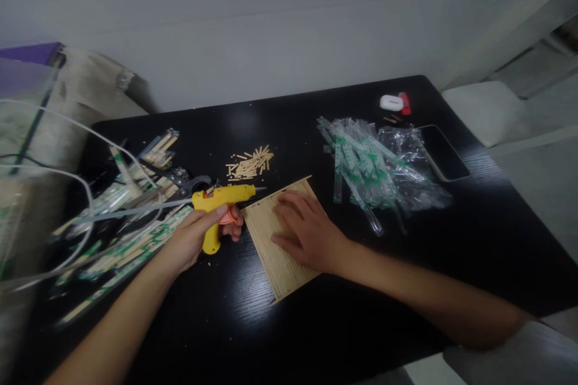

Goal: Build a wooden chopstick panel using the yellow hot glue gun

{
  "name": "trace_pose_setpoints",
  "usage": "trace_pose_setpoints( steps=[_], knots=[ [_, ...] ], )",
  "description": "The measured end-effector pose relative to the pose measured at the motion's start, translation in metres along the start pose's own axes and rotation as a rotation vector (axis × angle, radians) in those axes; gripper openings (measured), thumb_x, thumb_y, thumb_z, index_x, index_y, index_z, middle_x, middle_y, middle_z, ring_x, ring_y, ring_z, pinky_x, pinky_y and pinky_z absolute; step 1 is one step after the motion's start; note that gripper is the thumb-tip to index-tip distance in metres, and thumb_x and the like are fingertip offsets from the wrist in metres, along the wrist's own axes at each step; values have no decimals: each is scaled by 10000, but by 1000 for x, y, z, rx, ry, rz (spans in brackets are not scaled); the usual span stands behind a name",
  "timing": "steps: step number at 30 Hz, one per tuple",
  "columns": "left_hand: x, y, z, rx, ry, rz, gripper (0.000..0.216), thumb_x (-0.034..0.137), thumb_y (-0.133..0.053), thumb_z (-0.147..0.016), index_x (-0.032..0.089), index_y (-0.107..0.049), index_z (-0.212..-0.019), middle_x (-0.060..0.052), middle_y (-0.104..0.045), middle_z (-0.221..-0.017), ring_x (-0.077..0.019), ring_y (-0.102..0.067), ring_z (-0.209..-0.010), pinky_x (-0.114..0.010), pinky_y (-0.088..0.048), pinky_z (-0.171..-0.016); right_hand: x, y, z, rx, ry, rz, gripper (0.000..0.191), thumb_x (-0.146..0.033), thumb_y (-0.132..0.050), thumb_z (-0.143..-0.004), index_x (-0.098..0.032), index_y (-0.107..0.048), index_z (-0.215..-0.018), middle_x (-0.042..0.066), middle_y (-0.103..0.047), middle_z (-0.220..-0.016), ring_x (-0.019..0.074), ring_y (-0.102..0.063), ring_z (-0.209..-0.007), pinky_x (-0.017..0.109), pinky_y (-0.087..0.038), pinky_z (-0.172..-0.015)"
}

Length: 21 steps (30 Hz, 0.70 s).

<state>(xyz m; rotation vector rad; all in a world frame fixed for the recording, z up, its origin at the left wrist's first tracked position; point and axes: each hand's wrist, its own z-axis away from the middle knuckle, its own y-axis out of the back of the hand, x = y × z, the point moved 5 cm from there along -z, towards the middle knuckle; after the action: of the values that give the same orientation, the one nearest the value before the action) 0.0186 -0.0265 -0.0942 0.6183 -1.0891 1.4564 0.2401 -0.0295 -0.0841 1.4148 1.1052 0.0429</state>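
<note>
**Stick panel looks close to whole, glue gun at its edge**

From my remote seat I see 1 flat panel of thin sticks (pixel 285 271), laid side by side, lying near the middle of the black table (pixel 316 331). As far as I can judge, its face is filled edge to edge with no gaps showing, so most of the laying appears done. I cannot tell whether the far edge is finished, since the hand covers part of it.

My right hand (pixel 307 231) lies flat on the panel with fingers spread, pressing down and gripping nothing. My left hand (pixel 194 240) is wrapped tight around the handle of the yellow glue gun (pixel 223 197), 1 finger on the orange trigger. The nozzle points right, just beside the panel's upper left edge; I cannot tell if it touches.

A scatter of short cut stick pieces (pixel 250 163) lies loose beyond the gun, unused. Left of it sit dark cutters (pixel 189 183), wrapped sticks (pixel 130 246) and a white cable (pixel 67 177) trailing near the gun arm, which could snag. To the right lie empty clear wrappers (pixel 379 168), near the panel but apart from it, and a phone (pixel 442 150) beyond them.
</note>
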Motion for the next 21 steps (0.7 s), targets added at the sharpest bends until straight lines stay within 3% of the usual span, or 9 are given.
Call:
trace_pose_setpoints(
  steps=[6,10,13,18,21],
  knots=[
    [0,0,0,-9,-3,-21,344,448,-771,-851,105,-774,-828,-96,-710,-791,-174,-658,-663,-277,-570,-625,14,20,-10,102,-121,-379,176,-286,-609,-982,-221,-649,-1140,100,-665,-1257,236,-609,-1228,482,-480,-1089],
    [0,2,1,3,-1,-33,330,445,-764,-860,116,-776,-840,-94,-715,-808,-180,-665,-684,-279,-573,-638,26,31,-16,90,-207,-510,152,-237,-563,-997,-214,-664,-1108,63,-722,-1112,197,-680,-1065,407,-538,-977],
    [0,1,1,13,-3,-15,332,446,-787,-832,116,-779,-808,-99,-717,-798,-186,-661,-672,-281,-572,-618,29,31,-17,99,-148,-396,140,-205,-582,-975,-209,-665,-1087,68,-714,-1091,210,-665,-1052,411,-536,-955],
    [3,-2,0,3,-20,-28,341,453,-791,-825,112,-779,-800,-95,-716,-767,-177,-653,-642,-272,-571,-606,19,18,-14,49,95,-50,207,-148,-477,-998,-193,-649,-1103,118,-647,-1132,257,-572,-1125,480,-508,-1004],
    [3,-1,0,5,-19,-27,346,454,-801,-815,110,-774,-792,-94,-715,-773,-173,-653,-645,-265,-572,-602,15,14,-13,15,136,75,244,-116,-456,-987,-166,-641,-1139,146,-621,-1152,274,-547,-1140,490,-505,-1008]
  ],
)
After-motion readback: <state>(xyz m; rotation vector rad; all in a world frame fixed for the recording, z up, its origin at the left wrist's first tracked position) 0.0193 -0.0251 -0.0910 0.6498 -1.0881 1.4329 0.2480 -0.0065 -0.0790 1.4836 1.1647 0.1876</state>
